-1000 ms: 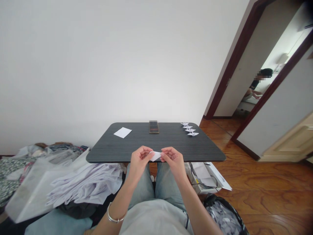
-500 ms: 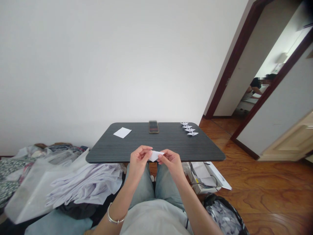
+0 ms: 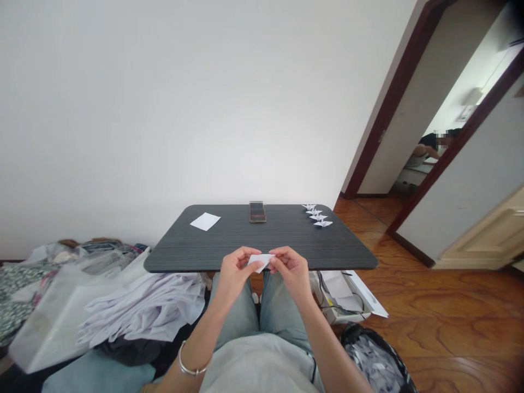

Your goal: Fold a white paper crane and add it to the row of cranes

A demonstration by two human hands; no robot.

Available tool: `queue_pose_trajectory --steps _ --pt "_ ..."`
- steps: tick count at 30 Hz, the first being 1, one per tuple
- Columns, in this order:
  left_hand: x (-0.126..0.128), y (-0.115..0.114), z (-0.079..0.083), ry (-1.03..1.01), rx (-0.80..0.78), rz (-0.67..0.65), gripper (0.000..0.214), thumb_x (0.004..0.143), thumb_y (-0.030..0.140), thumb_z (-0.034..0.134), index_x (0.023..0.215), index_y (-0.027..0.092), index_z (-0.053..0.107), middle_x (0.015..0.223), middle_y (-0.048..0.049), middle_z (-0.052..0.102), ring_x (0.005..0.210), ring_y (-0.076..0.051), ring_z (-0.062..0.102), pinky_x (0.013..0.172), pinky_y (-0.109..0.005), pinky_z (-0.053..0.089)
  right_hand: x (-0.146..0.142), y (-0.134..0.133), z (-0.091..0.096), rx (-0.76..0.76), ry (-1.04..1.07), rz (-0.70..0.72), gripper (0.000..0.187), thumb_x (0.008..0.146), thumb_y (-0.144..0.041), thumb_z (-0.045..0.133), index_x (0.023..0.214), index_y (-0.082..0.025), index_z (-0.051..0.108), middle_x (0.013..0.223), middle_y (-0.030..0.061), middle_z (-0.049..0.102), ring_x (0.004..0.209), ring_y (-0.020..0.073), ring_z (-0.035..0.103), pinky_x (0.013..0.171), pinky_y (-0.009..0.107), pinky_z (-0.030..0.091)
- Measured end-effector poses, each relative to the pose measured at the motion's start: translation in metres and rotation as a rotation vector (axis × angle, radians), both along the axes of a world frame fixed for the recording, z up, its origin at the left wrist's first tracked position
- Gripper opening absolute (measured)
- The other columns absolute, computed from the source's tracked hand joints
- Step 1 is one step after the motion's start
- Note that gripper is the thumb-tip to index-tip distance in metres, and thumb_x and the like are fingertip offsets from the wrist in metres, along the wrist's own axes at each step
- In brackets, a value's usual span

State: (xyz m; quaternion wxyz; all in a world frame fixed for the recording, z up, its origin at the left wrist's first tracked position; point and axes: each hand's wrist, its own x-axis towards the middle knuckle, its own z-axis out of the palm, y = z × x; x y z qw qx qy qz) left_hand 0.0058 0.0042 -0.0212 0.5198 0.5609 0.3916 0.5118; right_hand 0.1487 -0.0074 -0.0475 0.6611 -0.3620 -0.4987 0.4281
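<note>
A small folded piece of white paper (image 3: 258,262) is held in the air by both hands, just over the near edge of the dark table (image 3: 245,240). My left hand (image 3: 237,265) pinches its left side, thumb in front and fingers behind. On the other side, my right hand (image 3: 289,265) grips the right end between thumb and fingertips. The fingers partly cover the paper, so its full shape is hidden. Several folded white paper cranes (image 3: 318,217) stand in a row at the table's back right. White paper sheets (image 3: 205,221) lie at the back left.
A phone (image 3: 257,212) rests at the table's back middle. Clothes and a white cloth heap (image 3: 143,308) fill the left. Down right are a box with cables (image 3: 339,295) and a black-lined bin (image 3: 376,360). Another person (image 3: 429,144) sits beyond the doorway.
My left hand has shifted slightly right and its thumb now lies lower across the paper. The paper has turned a little and shows a different outline. My right hand stays on its end.
</note>
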Motion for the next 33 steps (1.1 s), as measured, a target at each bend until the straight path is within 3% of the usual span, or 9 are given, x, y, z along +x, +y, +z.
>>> queue_pose_trajectory --steps 12,18,28,33 --pt "0.0001 0.0001 0.0023 -0.008 0.01 0.046 0.019 0.059 0.023 0.073 0.067 0.015 0.058 0.058 0.0005 0.065 0.053 -0.012 0.059 0.054 -0.021 0.043 0.0018 -0.0039 0.0063 -0.027 -0.04 0.019 0.016 0.069 -0.032 0.069 0.069 -0.019 0.06 0.057 -0.0015 0.059 0.052 0.0116 0.056 0.05 0.023 0.048" --pt "-0.0004 0.0007 -0.0005 -0.016 -0.022 0.009 0.023 0.062 0.026 0.072 0.077 0.015 0.059 0.057 0.0012 0.065 0.053 -0.011 0.058 0.053 -0.02 0.041 0.0 -0.0019 0.0069 -0.065 -0.022 0.026 0.018 0.068 -0.031 0.071 0.07 -0.018 0.058 0.061 -0.0018 0.059 0.055 0.0108 0.056 0.048 0.02 0.047" --pt "0.0016 -0.0002 -0.0018 -0.009 -0.007 -0.018 0.018 0.068 0.03 0.066 0.071 0.014 0.059 0.055 0.0004 0.062 0.05 -0.01 0.053 0.05 -0.021 0.037 -0.0024 -0.0007 0.0054 -0.024 0.009 -0.033 0.017 0.071 -0.032 0.067 0.076 -0.018 0.057 0.06 -0.0027 0.056 0.05 0.0095 0.052 0.046 0.02 0.045" --pt "0.0046 -0.0012 -0.0038 -0.011 0.06 0.056 0.016 0.071 0.03 0.063 0.074 0.015 0.059 0.058 0.0003 0.063 0.053 -0.012 0.056 0.053 -0.022 0.04 -0.0041 0.0013 0.0014 -0.039 0.083 -0.041 0.024 0.073 -0.036 0.064 0.087 -0.02 0.055 0.06 -0.0038 0.055 0.05 0.0104 0.054 0.045 0.02 0.045"
